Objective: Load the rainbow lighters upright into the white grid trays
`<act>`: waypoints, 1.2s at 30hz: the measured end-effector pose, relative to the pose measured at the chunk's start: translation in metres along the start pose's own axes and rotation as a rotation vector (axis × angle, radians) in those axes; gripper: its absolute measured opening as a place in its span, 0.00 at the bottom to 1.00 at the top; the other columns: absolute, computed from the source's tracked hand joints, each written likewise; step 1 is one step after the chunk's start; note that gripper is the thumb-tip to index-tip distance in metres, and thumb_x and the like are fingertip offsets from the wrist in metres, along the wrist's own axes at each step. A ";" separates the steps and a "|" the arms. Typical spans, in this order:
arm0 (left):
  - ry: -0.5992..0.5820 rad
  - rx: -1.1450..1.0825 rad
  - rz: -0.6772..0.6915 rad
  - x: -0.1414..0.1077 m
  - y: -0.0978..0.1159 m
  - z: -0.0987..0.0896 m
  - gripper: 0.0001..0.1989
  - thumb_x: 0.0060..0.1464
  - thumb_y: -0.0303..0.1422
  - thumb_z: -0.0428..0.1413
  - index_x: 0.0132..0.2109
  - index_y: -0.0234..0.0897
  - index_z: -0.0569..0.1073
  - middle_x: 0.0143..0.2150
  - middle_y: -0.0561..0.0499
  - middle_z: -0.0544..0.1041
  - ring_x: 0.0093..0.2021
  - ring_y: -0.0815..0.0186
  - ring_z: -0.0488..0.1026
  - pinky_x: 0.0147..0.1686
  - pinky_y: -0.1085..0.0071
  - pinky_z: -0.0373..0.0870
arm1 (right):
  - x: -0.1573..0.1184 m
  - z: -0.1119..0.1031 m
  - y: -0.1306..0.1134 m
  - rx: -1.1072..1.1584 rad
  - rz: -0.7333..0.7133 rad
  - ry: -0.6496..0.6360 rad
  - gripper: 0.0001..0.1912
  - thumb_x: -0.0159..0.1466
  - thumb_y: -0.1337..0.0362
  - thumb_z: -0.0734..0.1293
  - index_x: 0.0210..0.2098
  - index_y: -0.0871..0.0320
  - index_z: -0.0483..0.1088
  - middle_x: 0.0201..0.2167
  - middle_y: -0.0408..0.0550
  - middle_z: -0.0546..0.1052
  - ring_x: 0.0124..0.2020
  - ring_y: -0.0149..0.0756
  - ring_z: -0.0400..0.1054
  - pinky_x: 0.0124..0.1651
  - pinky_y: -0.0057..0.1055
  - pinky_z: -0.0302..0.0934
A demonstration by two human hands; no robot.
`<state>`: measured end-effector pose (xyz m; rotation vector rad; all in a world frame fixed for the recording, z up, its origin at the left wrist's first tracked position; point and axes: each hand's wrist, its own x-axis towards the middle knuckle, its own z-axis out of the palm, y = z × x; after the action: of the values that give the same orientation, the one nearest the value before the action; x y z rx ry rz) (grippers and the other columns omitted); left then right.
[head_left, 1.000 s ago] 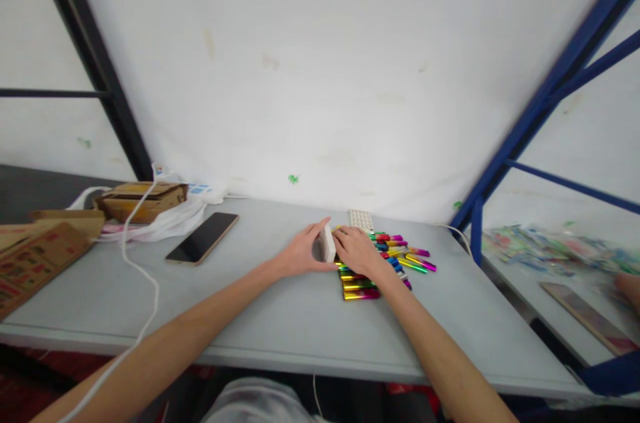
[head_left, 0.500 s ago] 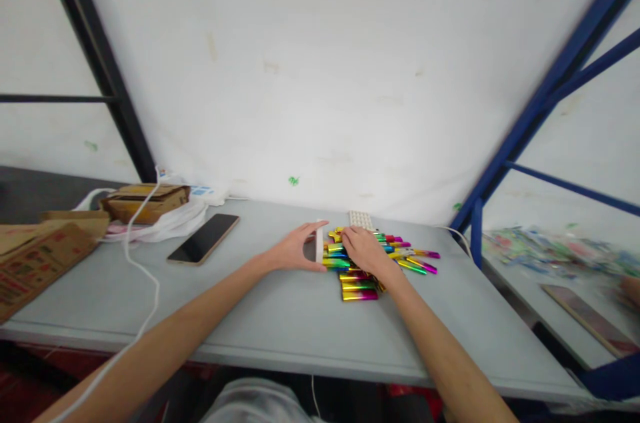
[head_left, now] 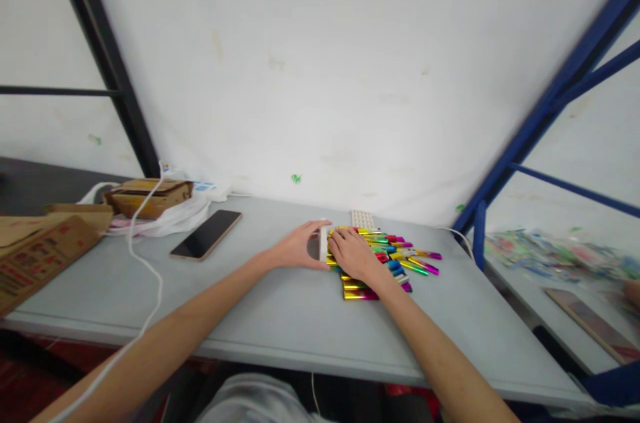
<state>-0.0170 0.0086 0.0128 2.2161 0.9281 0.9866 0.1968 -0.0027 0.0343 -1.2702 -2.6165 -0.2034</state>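
Near edge: 2 forearms over 1 grey desk (head_left: 280, 323), 1 white cable (head_left: 134, 246) draped down L side, crossing the L forearm. L hand (head_left: 295, 248) was clamped on 1 white block (head_left: 323, 245), thumb at near end, fingertips at far end, palm clear of it. Block stood upright at L end of the foil tubes (head_left: 400, 264). R hand (head_left: 354, 256) lay palm down on the tubes, fingers close tog., tips next to the block; couldn't tell if it gripped any. Tubes: 1 pile, 10+ pcs, exact ct hidden by overlap; gold, green, red, blue, purple. Phones: 2 total. Dark phone (head_left: 207, 235) flat on desk, well L of the hands; other phone (head_left: 593, 324) on adj. desk, far R, w/ 1 co-worker's hand (head_left: 632, 291) at frame edge, blurred, and 1 heap of clear packets (head_left: 560, 253), ct n/a. Far L: 1 open carton (head_left: 50, 256), 1 small cardboard box (head_left: 150, 198) on 1 white plastic bag (head_left: 173, 220). Behind pile: 1 white dimpled pad (head_left: 362, 219). Back: 1 white wall (head_left: 325, 76), black frame (head_left: 100, 30) L, blue frame (head_left: 540, 110) R.
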 end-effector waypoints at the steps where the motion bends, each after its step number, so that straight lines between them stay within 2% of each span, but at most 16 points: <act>1: -0.009 -0.006 0.000 -0.001 -0.001 -0.004 0.52 0.38 0.46 0.74 0.69 0.45 0.63 0.70 0.40 0.65 0.68 0.48 0.66 0.66 0.50 0.66 | 0.000 0.000 0.002 -0.008 -0.007 0.006 0.19 0.77 0.61 0.53 0.51 0.59 0.73 0.51 0.59 0.76 0.56 0.46 0.67 0.60 0.42 0.59; 6: -0.076 0.036 -0.026 -0.004 -0.006 -0.026 0.53 0.38 0.46 0.74 0.69 0.44 0.62 0.71 0.40 0.64 0.67 0.48 0.66 0.67 0.49 0.65 | -0.001 0.001 0.010 0.008 -0.026 0.033 0.22 0.78 0.60 0.50 0.49 0.61 0.73 0.51 0.59 0.76 0.56 0.45 0.66 0.63 0.43 0.58; 9: -0.111 0.032 -0.026 -0.005 -0.008 -0.033 0.54 0.37 0.47 0.75 0.69 0.44 0.61 0.71 0.41 0.63 0.67 0.49 0.67 0.67 0.50 0.65 | -0.003 -0.001 0.011 0.033 -0.007 0.026 0.22 0.78 0.60 0.50 0.48 0.60 0.73 0.50 0.57 0.76 0.55 0.44 0.67 0.62 0.41 0.58; 12: -0.093 0.048 -0.036 -0.004 -0.008 -0.028 0.55 0.35 0.48 0.75 0.69 0.45 0.62 0.71 0.41 0.63 0.67 0.48 0.66 0.67 0.50 0.64 | -0.004 -0.001 0.003 0.039 0.011 0.047 0.22 0.78 0.59 0.50 0.51 0.58 0.72 0.50 0.56 0.76 0.56 0.44 0.67 0.63 0.42 0.57; 17: -0.017 0.051 -0.014 -0.005 -0.005 -0.009 0.53 0.36 0.48 0.75 0.67 0.44 0.64 0.69 0.40 0.66 0.68 0.47 0.65 0.67 0.51 0.64 | -0.001 0.008 -0.017 0.002 -0.006 0.059 0.19 0.76 0.61 0.54 0.58 0.59 0.69 0.58 0.58 0.73 0.59 0.47 0.64 0.63 0.44 0.57; 21: -0.013 0.075 0.008 -0.004 -0.003 -0.007 0.52 0.36 0.48 0.75 0.67 0.44 0.65 0.68 0.40 0.67 0.68 0.46 0.65 0.68 0.51 0.63 | -0.002 0.014 -0.023 -0.029 0.004 0.047 0.20 0.75 0.62 0.54 0.60 0.60 0.67 0.58 0.59 0.72 0.58 0.50 0.64 0.62 0.45 0.57; 27: -0.095 0.093 0.017 -0.003 -0.005 -0.024 0.50 0.39 0.46 0.74 0.67 0.42 0.63 0.68 0.40 0.67 0.65 0.48 0.68 0.66 0.53 0.65 | -0.003 0.018 -0.019 -0.048 0.008 0.048 0.19 0.76 0.61 0.52 0.55 0.58 0.70 0.56 0.57 0.73 0.59 0.47 0.63 0.62 0.45 0.56; 32: -0.079 0.119 -0.026 -0.006 -0.011 -0.046 0.49 0.37 0.45 0.74 0.65 0.42 0.64 0.67 0.40 0.68 0.64 0.49 0.69 0.65 0.53 0.65 | -0.002 0.021 -0.016 -0.028 0.011 0.059 0.18 0.77 0.61 0.52 0.52 0.58 0.70 0.54 0.56 0.74 0.58 0.46 0.64 0.62 0.43 0.57; 36: -0.106 0.115 -0.079 -0.008 -0.016 -0.062 0.50 0.38 0.46 0.73 0.65 0.43 0.62 0.63 0.43 0.72 0.62 0.52 0.71 0.64 0.56 0.66 | -0.002 0.018 -0.016 0.018 0.005 0.069 0.18 0.77 0.61 0.51 0.54 0.58 0.69 0.54 0.56 0.74 0.57 0.46 0.66 0.61 0.43 0.57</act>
<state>-0.0761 0.0239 0.0348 2.2827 1.0387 0.7897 0.1828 -0.0100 0.0159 -1.2416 -2.5514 -0.2182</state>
